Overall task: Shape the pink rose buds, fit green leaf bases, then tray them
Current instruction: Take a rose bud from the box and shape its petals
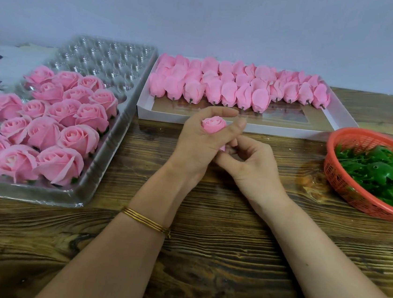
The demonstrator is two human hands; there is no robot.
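While left hand [195, 146] curls round rose bud [214, 125] and right hand [252, 165] pinches its base, petals look soft, light, crushable: best gripped low

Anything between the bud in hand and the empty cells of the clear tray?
Nothing visible. The left hand holds the bud above the table. The empty cells lie at the far end of the tray, reachable over its right rim. The finished roses fill the near rows, off that line.
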